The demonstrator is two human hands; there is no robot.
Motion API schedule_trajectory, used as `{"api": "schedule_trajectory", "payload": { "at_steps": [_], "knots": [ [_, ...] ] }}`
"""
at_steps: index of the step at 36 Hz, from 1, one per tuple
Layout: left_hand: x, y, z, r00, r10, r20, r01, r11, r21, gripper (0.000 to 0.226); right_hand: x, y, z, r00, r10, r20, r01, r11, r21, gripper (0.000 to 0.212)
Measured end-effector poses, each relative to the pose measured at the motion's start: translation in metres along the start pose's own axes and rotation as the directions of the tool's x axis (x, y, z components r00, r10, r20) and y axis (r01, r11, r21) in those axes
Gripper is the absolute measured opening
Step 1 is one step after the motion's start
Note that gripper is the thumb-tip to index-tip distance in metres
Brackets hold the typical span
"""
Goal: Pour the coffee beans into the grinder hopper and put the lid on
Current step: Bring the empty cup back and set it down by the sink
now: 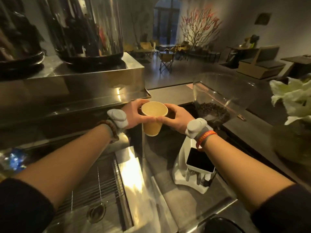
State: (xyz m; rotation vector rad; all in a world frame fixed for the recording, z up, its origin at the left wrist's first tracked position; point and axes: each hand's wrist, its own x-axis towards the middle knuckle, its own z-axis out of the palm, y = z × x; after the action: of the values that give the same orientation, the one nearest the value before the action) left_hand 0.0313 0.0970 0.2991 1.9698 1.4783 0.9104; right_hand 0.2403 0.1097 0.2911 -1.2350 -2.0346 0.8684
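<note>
A yellow paper cup (152,125) is held upright in mid-air, its inside looking empty. My left hand (134,115) wraps its left side and my right hand (176,118) its right side, thumbs meeting at the front. Just to the right stands the clear grinder hopper (223,91), open at the top, with dark coffee beans (212,111) lying at its bottom. Below it is the white grinder body (181,165) with a dark screen (200,158). No lid on the hopper; I cannot pick out a lid anywhere.
A steel espresso machine (84,84) fills the left, with its drip grate (94,185) below. White flowers in a pot (292,101) stand at the right on the dark counter (252,126). A café room with tables and chairs lies beyond.
</note>
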Motion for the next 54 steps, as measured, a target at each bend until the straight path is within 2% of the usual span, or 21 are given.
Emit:
{"api": "schedule_trajectory", "payload": {
  "at_steps": [4,12,16,20,24,38,44,49,51,54],
  "knots": [
    [-0.018,-0.015,0.017,0.999,-0.035,0.033,0.034,0.999,0.017,0.097,-0.01,0.018,0.024,0.999,0.054,0.003,-0.054,0.998,0.008,0.08],
    [-0.044,-0.058,0.051,0.987,-0.12,0.105,0.125,0.991,-0.041,0.088,-0.032,0.05,0.064,0.995,0.103,0.008,-0.103,0.995,-0.011,0.076],
    [-0.057,-0.084,0.067,0.977,-0.154,0.15,0.161,0.986,-0.032,0.09,-0.044,0.069,0.086,0.985,0.162,0.059,-0.164,0.986,0.033,0.074],
    [-0.076,-0.108,0.085,0.972,-0.171,0.16,0.18,0.983,-0.042,0.082,-0.057,0.086,0.112,0.97,0.226,0.089,-0.233,0.969,0.077,0.075],
    [-0.092,-0.127,0.104,0.966,-0.203,0.161,0.217,0.973,-0.075,0.08,-0.069,0.098,0.131,0.961,0.256,0.104,-0.262,0.964,0.047,0.077],
    [-0.14,-0.182,0.164,0.902,-0.369,0.222,0.397,0.913,-0.097,0.095,-0.105,0.146,0.193,0.943,0.309,0.123,-0.3,0.95,-0.085,0.08],
    [-0.164,-0.203,0.186,0.86,-0.428,0.279,0.453,0.891,-0.027,0.096,-0.127,0.166,0.221,0.897,0.411,0.162,-0.396,0.911,-0.116,0.091],
    [-0.167,-0.21,0.196,0.847,-0.424,0.321,0.413,0.905,0.104,0.098,-0.138,0.179,0.238,0.863,0.473,0.179,-0.463,0.881,-0.098,0.089],
    [-0.168,-0.209,0.2,0.865,-0.392,0.315,0.364,0.92,0.145,0.098,-0.141,0.181,0.242,0.865,0.473,0.167,-0.466,0.881,-0.081,0.085],
    [-0.168,-0.213,0.21,0.85,-0.401,0.343,0.353,0.915,0.196,0.099,-0.146,0.187,0.246,0.852,0.489,0.188,-0.483,0.872,-0.081,0.094]
  ]
}}
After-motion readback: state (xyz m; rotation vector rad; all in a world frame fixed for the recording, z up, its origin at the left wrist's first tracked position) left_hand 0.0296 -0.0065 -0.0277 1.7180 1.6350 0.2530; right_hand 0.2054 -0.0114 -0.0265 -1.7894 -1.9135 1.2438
